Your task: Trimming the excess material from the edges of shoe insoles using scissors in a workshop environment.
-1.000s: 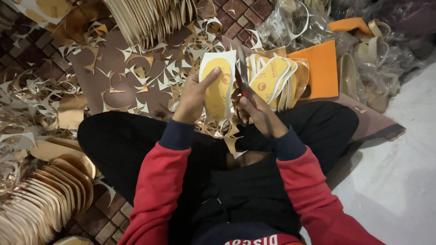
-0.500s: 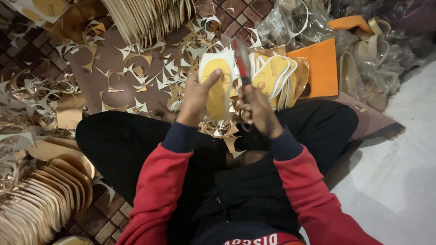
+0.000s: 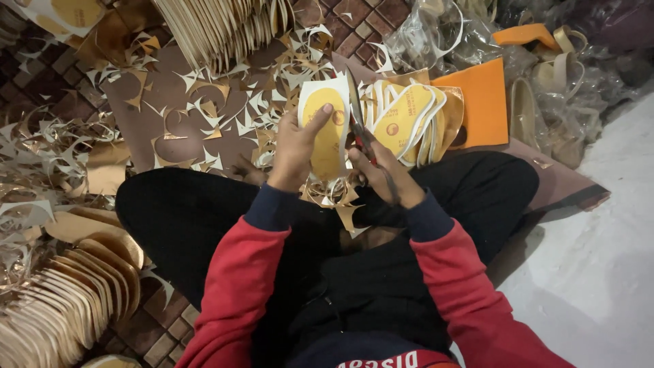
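My left hand holds a shoe insole piece, yellow in the middle with a white border, thumb pressed on its face. My right hand grips scissors with red handles; the blades point upward along the insole's right edge. Gold trimmings hang below the insole over my lap. I sit cross-legged in black trousers and red sleeves.
A fanned stack of yellow-and-white insoles lies just right of the scissors beside an orange sheet. Gold paper scraps litter the brown floor mat. Rows of gold insoles stand at the lower left, more at the top. Plastic-wrapped sandals sit at the right.
The scissors have swung up from beside the stack to stand against the insole's right edge. My left hand keeps its hold on the insole, shifting slightly.
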